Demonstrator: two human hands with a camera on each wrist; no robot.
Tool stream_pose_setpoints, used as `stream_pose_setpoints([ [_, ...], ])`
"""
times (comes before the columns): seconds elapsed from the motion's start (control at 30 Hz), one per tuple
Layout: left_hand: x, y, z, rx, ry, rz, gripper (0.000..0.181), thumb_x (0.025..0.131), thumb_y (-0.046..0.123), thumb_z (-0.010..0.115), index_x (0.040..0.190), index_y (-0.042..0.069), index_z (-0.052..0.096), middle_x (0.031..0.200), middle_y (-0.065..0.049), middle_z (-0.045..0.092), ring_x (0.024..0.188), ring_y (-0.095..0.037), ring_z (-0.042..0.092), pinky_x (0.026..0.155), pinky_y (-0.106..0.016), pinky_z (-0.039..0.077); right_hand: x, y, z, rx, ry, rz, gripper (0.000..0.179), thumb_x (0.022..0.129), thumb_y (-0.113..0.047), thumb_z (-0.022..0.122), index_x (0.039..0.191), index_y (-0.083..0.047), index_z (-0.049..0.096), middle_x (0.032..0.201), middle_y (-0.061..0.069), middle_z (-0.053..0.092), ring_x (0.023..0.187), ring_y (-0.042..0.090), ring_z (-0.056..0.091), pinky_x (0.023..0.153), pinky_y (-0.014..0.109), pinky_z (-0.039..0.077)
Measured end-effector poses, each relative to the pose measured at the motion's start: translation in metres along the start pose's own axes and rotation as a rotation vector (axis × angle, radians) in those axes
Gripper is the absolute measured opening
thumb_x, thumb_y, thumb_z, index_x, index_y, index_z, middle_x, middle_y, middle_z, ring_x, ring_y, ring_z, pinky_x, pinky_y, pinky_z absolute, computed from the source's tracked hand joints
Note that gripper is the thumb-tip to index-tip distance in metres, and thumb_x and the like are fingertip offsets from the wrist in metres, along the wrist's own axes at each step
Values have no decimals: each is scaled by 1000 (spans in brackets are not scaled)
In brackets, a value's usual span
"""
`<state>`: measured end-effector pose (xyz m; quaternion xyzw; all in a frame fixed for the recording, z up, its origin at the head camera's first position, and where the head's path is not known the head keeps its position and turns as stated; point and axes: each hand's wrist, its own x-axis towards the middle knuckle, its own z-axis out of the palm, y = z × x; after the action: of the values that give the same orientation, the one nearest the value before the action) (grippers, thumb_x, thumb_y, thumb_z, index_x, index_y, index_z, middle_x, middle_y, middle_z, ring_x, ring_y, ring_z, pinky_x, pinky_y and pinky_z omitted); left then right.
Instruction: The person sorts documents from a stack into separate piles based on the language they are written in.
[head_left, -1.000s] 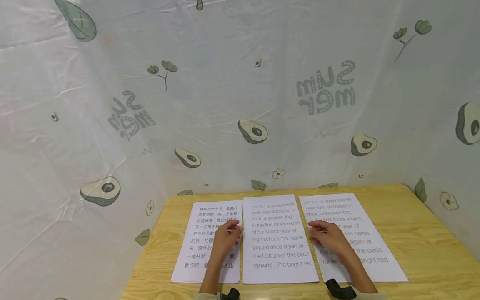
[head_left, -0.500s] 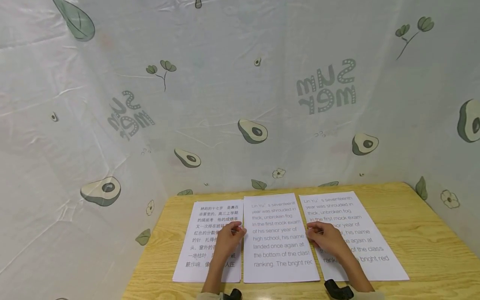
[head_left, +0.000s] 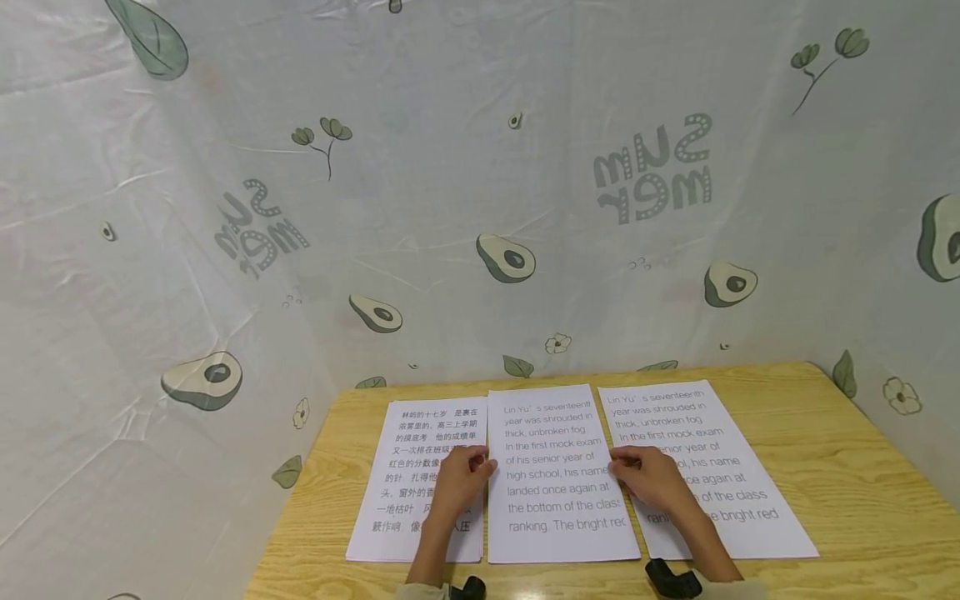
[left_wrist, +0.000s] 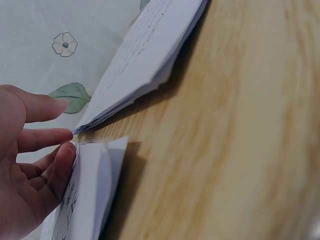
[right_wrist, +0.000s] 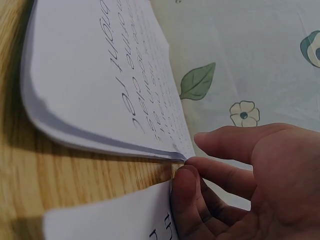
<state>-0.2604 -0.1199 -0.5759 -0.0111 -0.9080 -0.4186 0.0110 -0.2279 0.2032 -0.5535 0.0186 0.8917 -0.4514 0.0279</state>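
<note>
Between my two hands lies the middle stack of paper [head_left: 557, 492], printed with large English text. My left hand [head_left: 461, 482] is over the right side of the stack with Chinese text [head_left: 414, 483], its fingertips at the middle stack's left edge. Opposite it, my right hand [head_left: 651, 479] has its fingertips at the middle stack's right edge and covers part of the right-hand English stack [head_left: 731, 492]. Both wrist views show an index fingertip right at the paper edge, with the thumb held apart above it and the other fingers bent.
All three stacks lie side by side on a wooden table [head_left: 847, 467], with narrow gaps between them. Behind and to the sides hangs a pale sheet [head_left: 435, 208] printed with avocados and leaves. Black wrist cameras [head_left: 672, 578] sit on both forearms near the table's front.
Both hands have moved slightly inward, the left to the right and the right to the left, up to the middle stack's edges. The stacks keep their places; the view shifts a little.
</note>
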Motion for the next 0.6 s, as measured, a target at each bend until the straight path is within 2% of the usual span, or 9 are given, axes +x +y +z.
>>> stream_pose_setpoints([
  [0.23,-1,1,-1,-7,-8,3,37,95,23,78,128,5,77,101,-2,66,87,-14,56,71,-23,47,0,-1,2,10,2,-6,36,100,-14,70,128,8,73,100,11,79,72,14,67,60,25,55],
  [0.37,-2,1,-1,-25,-9,15,37,97,24,77,129,6,77,105,-3,68,88,-13,58,71,-23,51,0,-1,1,-13,7,-38,35,100,-14,71,129,6,73,108,14,80,81,16,71,65,26,56],
  [0.5,-2,2,-2,-43,-10,37,36,98,25,76,129,7,76,109,-3,69,89,-12,61,70,-22,53,0,-3,0,-36,18,-66,36,99,-17,74,130,2,74,110,12,78,93,20,73,72,27,54],
  [0.6,-3,3,-3,-67,-15,57,36,98,26,76,130,9,76,110,-3,71,91,-13,63,71,-22,55,1,-5,1,-9,7,-71,40,97,-16,77,132,2,72,109,10,77,95,21,73,72,25,55],
])
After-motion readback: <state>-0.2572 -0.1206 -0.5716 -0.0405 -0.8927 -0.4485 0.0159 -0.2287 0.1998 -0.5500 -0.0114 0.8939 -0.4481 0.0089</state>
